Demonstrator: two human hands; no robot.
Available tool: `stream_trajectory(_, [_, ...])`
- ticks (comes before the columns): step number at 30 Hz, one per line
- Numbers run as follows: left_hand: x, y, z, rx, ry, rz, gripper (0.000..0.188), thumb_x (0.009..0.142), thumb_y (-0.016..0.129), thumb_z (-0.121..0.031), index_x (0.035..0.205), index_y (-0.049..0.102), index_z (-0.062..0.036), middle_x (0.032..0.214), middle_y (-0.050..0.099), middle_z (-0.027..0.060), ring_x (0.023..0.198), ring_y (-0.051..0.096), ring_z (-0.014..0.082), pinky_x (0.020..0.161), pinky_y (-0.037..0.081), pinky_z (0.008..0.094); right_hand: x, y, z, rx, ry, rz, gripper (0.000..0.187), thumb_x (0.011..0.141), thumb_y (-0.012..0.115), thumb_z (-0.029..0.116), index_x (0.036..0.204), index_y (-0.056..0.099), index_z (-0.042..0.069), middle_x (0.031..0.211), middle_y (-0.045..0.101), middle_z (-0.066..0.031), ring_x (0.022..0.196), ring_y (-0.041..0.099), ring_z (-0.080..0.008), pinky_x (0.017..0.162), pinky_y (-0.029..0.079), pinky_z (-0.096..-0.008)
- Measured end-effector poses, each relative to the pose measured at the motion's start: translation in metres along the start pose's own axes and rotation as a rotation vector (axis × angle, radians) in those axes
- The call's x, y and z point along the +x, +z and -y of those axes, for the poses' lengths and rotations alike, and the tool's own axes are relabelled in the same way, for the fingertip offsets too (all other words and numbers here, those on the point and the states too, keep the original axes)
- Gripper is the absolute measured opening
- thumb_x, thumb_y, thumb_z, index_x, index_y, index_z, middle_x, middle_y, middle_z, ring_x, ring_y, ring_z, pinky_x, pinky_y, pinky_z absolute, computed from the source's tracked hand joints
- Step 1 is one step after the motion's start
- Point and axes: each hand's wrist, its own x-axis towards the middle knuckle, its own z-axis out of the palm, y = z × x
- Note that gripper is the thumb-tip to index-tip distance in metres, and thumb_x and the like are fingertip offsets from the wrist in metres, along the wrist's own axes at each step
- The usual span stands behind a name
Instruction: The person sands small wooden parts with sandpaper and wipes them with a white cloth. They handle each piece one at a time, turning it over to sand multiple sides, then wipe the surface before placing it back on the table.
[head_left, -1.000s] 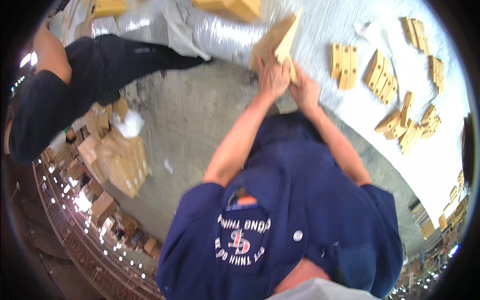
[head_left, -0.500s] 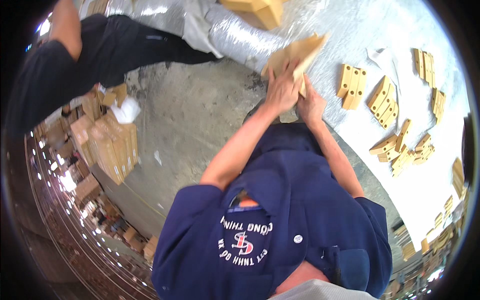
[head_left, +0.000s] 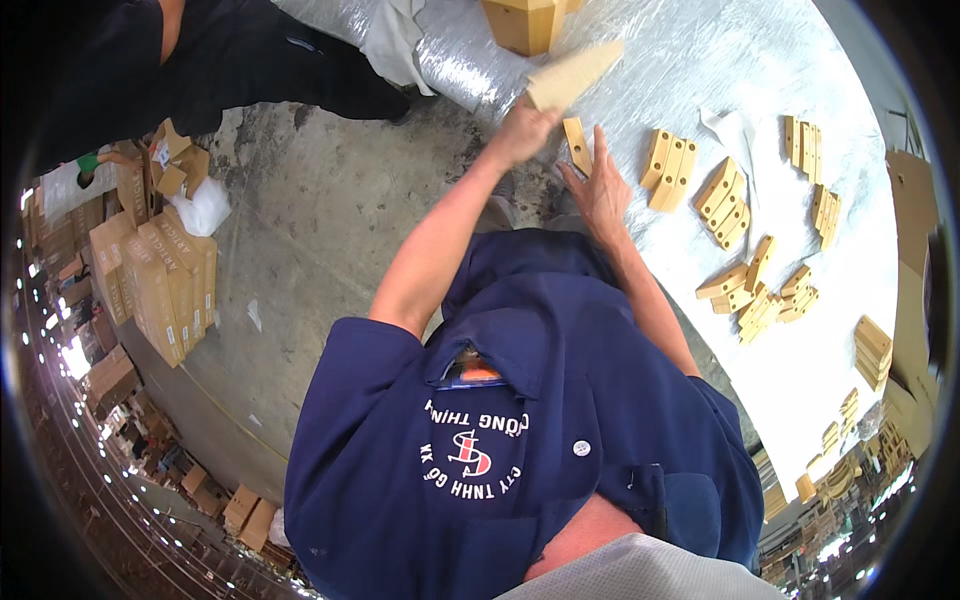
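My left hand [head_left: 525, 134] is closed on the near end of a folded tan sheet [head_left: 575, 78], paper or cloth, which reaches up and right over the table edge. Below that sheet, a small wooden block [head_left: 577, 146] with drilled holes lies at the table's near edge. My right hand [head_left: 601, 192] is beside the block with thumb and fingers spread. Its thumb is close to the block's lower end; I cannot tell whether they touch. Right of this hand, a row of similar drilled blocks [head_left: 668, 170] lies side by side.
More drilled blocks [head_left: 724, 203] lie in groups along the silvery wrapped table [head_left: 640, 95]. A larger wooden piece [head_left: 524, 28] sits at the far edge. At upper left is another person in black trousers [head_left: 290, 75]. Cardboard boxes [head_left: 165, 285] are stacked on the floor at left.
Both hands were together on the tan sheet. My right hand has let go of it and opened, and the left has carried the sheet leftward. The small block now shows uncovered.
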Motion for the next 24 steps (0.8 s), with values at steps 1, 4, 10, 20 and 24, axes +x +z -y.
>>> stream_trajectory(1, [-0.012,-0.013,-0.006,-0.215,-0.164,0.034,0.043,0.097,0.05,-0.035,0.103,0.067,0.0038,0.096,0.069,0.007,0.094,0.061,0.0165,0.088,0.045,0.0355,-0.005,-0.011,0.008,-0.043,0.029,0.054,0.076,0.08,0.073,0.039,0.143,0.04,0.012,0.101,0.062,-0.015,0.085,0.065,-0.0326,0.066,0.052,-0.0433])
stream_trajectory(4, [-0.017,-0.028,0.007,-0.36,-0.101,-0.105,0.032,0.093,0.059,-0.026,0.088,0.07,0.0027,0.082,0.064,-0.0011,0.074,0.056,0.007,0.066,0.046,0.0248,-0.005,-0.009,0.009,-0.158,-0.102,0.03,0.067,0.084,0.07,0.029,0.143,0.042,0.022,0.106,0.054,-0.0114,0.093,0.06,-0.0299,0.068,0.053,-0.0415])
stream_trajectory(10, [-0.032,-0.03,-0.01,-0.464,0.011,-0.165,0.021,0.089,0.064,-0.013,0.092,0.07,0.0061,0.077,0.066,-0.0009,0.069,0.055,0.0042,0.06,0.044,0.0234,-0.004,0.012,-0.009,-0.106,-0.251,-0.069,0.051,0.083,0.069,0.019,0.132,0.055,0.021,0.103,0.056,-0.0078,0.091,0.06,-0.0272,0.066,0.053,-0.0397])
stream_trajectory(20, [-0.059,-0.058,-0.047,0.073,0.408,-0.487,0.016,0.082,0.06,-0.001,0.097,0.066,0.0023,0.084,0.066,0.0175,0.074,0.067,0.0335,0.065,0.051,0.0345,-0.004,0.01,-0.011,-0.101,-0.286,-0.011,0.047,0.087,0.066,0.023,0.132,0.053,0.023,0.1,0.054,-0.0084,0.085,0.061,-0.0252,0.064,0.054,-0.0378])
stream_trajectory(24, [-0.06,-0.04,-0.043,0.176,0.519,-0.445,0.016,0.083,0.059,-0.001,0.098,0.066,0.0025,0.091,0.067,0.0183,0.079,0.066,0.0361,0.068,0.052,0.0392,0.0,0.013,-0.01,-0.168,-0.274,0.029,0.044,0.089,0.064,0.027,0.132,0.053,0.023,0.096,0.053,-0.0075,0.083,0.062,-0.0242,0.062,0.055,-0.0376])
